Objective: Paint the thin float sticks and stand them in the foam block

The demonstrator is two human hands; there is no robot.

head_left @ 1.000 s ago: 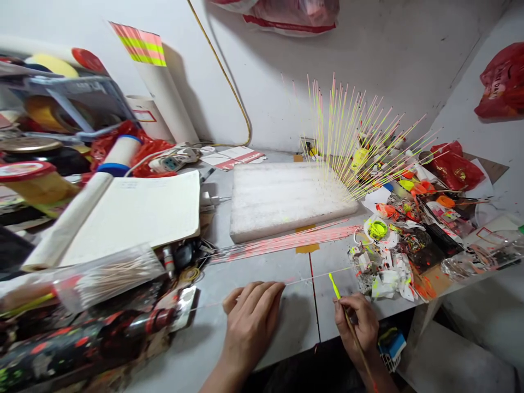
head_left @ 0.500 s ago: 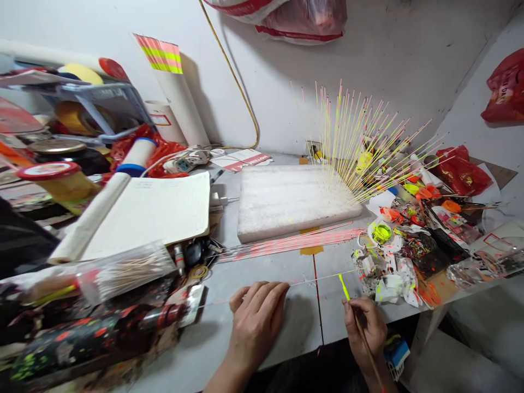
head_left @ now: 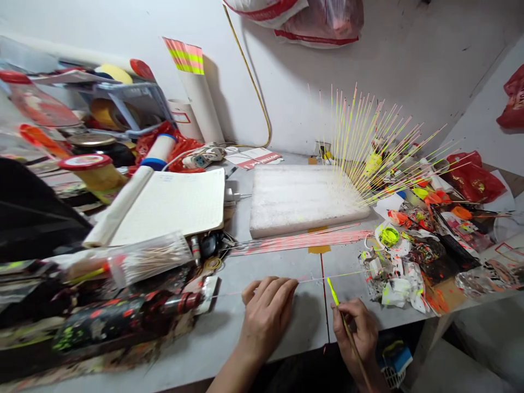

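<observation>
My left hand (head_left: pixel 270 308) is closed over a thin pale stick (head_left: pixel 313 280), its fingertips hidden under the knuckles. On the left, the stick runs to the tip of a paint-splattered dark cylindrical tool (head_left: pixel 123 316). Its right part, beyond the brush, is bright yellow-green. In my right hand (head_left: pixel 357 327) is a slim wooden paintbrush (head_left: pixel 349 333), pinched near its head. The brush's yellow-coated bristles point up and left, with the tip at or just beside the stick; contact is hard to make out.
Behind my hands lies a bundle of pink sticks (head_left: pixel 286 241) before a white foam block (head_left: pixel 303 202). Many yellow-and-pink sticks (head_left: pixel 347 136) stand in its right end. Paint-stained cups and scraps (head_left: pixel 403 256) crowd the right. An open notebook (head_left: pixel 172 207) and cotton swabs (head_left: pixel 153 259) lie left.
The brush has moved left along the stick, towards my left hand, and more of the stick's right part shows yellow-green. The whole view has shifted, with the scene sliding right.
</observation>
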